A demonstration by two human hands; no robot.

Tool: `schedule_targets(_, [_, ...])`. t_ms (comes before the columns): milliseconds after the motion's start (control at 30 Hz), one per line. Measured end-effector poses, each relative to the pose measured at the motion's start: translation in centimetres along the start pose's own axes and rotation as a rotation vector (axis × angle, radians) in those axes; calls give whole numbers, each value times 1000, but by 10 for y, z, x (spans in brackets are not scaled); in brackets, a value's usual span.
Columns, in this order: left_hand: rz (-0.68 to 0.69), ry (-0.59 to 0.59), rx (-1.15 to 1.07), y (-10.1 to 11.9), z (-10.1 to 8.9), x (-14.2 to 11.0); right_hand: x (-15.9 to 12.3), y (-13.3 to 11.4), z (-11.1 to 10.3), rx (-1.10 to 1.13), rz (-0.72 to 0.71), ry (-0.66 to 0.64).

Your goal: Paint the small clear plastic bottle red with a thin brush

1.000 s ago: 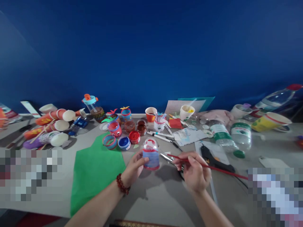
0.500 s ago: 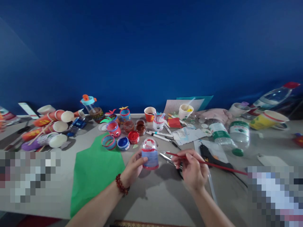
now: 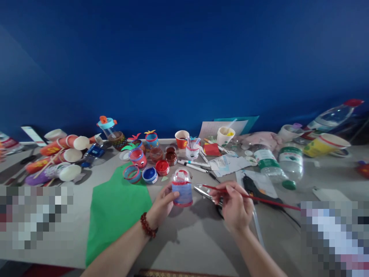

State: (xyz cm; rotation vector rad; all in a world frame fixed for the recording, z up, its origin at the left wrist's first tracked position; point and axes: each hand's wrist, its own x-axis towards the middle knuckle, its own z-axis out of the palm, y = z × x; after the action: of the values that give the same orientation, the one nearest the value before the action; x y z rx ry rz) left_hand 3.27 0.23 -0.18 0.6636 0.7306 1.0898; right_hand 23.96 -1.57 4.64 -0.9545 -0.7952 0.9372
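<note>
My left hand (image 3: 163, 202) is closed round the left side of a clear plastic bottle piece (image 3: 182, 194), its thumb on the front. Blue paint covers the middle of this piece, with red bands above and below and red patches on its rounded top. Between the fingers of my right hand (image 3: 235, 206) is a thin red paintbrush (image 3: 259, 199). The brush tip is at the upper red band on the piece's right side. Under the brush lie scissors (image 3: 202, 192), their handles partly hidden by my right hand.
Open jars of red paint (image 3: 162, 167) and blue paint (image 3: 150, 175) stand behind the piece. Green paper (image 3: 118, 215) lies to the left. A black glue gun (image 3: 253, 186) and plastic bottles (image 3: 266, 161) are on the right. Paper cups (image 3: 65, 156) lie at far left.
Both hands keep their grips, and the brush tip stays by the upper red band. The whole view has shifted slightly; nothing on the table has visibly moved.
</note>
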Motion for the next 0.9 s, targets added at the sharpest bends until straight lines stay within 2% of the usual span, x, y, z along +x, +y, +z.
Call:
schedule_targets(200, [10, -1, 6, -1, -1, 2, 3, -2, -3, -9, 10, 38])
schedule_targets(367, [3, 13, 5, 0, 0, 0, 1, 0, -1, 10, 59, 8])
schedule_targets(600, [20, 12, 0, 1, 0, 0, 5, 0, -4, -20, 22, 58])
schedule_targets(900, [-5, -10, -8, 3, 2, -1, 3, 1, -3, -7, 38, 4])
